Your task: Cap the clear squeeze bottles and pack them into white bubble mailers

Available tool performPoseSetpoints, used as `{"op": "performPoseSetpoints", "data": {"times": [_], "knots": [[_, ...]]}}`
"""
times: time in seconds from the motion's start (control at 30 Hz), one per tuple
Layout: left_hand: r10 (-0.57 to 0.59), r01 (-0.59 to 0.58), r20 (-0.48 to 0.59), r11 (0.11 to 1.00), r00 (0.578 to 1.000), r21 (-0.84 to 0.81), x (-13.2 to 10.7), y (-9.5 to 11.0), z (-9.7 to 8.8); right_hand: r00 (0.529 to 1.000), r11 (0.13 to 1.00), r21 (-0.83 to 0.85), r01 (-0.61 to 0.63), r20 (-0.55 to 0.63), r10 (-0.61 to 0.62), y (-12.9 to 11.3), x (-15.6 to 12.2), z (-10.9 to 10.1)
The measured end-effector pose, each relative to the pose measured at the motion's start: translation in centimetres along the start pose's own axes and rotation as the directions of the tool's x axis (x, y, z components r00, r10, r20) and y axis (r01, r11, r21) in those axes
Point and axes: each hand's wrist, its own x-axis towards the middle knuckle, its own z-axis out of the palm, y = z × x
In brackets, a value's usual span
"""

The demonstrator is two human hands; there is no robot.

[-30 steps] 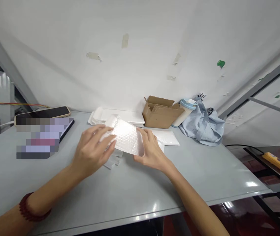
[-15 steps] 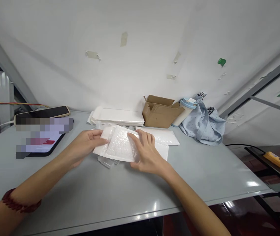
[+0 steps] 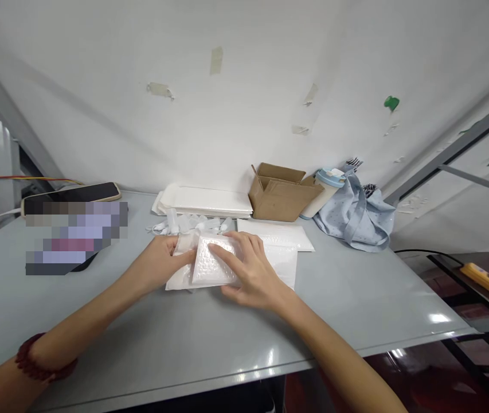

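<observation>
A white bubble mailer [image 3: 210, 268] lies flat on the grey table [image 3: 192, 338] in front of me. My right hand [image 3: 248, 269] lies on top of it with fingers stretched out, pressing it down. My left hand [image 3: 158, 265] grips the mailer's left end, fingers curled around the edge. Under and right of it lies another flat white mailer [image 3: 285, 265]. Small clear plastic items [image 3: 192, 223] are scattered just behind the mailer.
A stack of white mailers [image 3: 205, 202] sits at the back against the wall. An open cardboard box [image 3: 281, 194], a lidded cup [image 3: 324, 189] and a blue cloth bag [image 3: 356, 215] stand at back right. A phone [image 3: 72, 192] and a tablet [image 3: 72, 235] lie at left.
The mailer came down from a tilted, raised position to lie flat on the table. My right hand moved from its edge onto its top; my left hand shifted to its left end.
</observation>
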Motion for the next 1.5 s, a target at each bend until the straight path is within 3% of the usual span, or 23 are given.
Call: {"op": "performPoseSetpoints", "data": {"times": [0.2, 0.3, 0.37, 0.47, 0.53, 0.63, 0.7, 0.87, 1.07, 1.17, 1.4, 1.5], "knots": [[0.012, -0.012, 0.016, 0.999, 1.000, 0.034, 0.1, 0.3, -0.3, 0.994, 0.998, 0.006, 0.064, -0.094, -0.063, 1.0, -0.1, -0.1], [0.045, -0.045, -0.013, 0.997, 0.999, 0.057, 0.0, 1.0, -1.0, 0.988, 1.000, -0.008, -0.013, -0.156, 0.012, 2.1, -0.2, -0.5], [0.097, -0.086, -0.110, 0.991, 0.989, 0.100, 0.0, 1.3, -1.6, 0.977, 0.996, -0.005, -0.083, -0.197, 0.081, 2.9, -0.3, -0.9], [0.245, -0.164, -0.290, 0.947, 0.925, 0.276, 0.1, 1.1, -2.0, 0.947, 0.977, 0.032, -0.211, -0.240, 0.213, 4.1, -0.4, -1.5], [0.400, -0.242, -0.316, 0.866, 0.860, 0.438, 0.4, 0.6, -2.0, 0.920, 0.956, 0.058, -0.288, -0.260, 0.293, 4.6, -0.4, -1.8], [0.595, -0.369, -0.229, 0.710, 0.771, 0.600, 0.9, -0.4, -1.7, 0.898, 0.936, 0.078, -0.342, -0.267, 0.350, 4.9, -0.4, -1.9], [0.649, -0.416, -0.167, 0.641, 0.742, 0.646, 1.2, -0.9, -1.6, 0.899, 0.936, 0.090, -0.342, -0.258, 0.353, 4.9, -0.4, -1.7], [0.602, -0.424, -0.019, 0.583, 0.798, 0.693, 1.8, -2.1, -1.5, 0.926, 0.949, 0.090, -0.302, -0.211, 0.314, 4.5, -0.3, -1.2], [0.639, -0.448, 0.040, 0.492, 0.768, 0.747, 2.2, -2.7, -1.5, 0.925, 0.948, 0.075, -0.309, -0.206, 0.318, 4.8, -0.4, -1.3], [0.670, -0.454, 0.000, 0.504, 0.743, 0.735, 2.0, -2.3, -1.4, 0.925, 0.944, 0.073, -0.321, -0.188, 0.329, 4.9, -0.4, -1.4], [0.685, -0.393, -0.346, 0.681, 0.642, 0.618, 0.4, -0.1, -1.7, 0.945, 0.949, 0.054, -0.310, -0.090, 0.313, 4.4, -0.3, -1.2], [0.679, -0.403, -0.405, 0.709, 0.613, 0.579, -0.1, 0.3, -1.8, 0.948, 0.948, 0.060, -0.311, -0.048, 0.314, 4.1, -0.3, -1.0]]}}
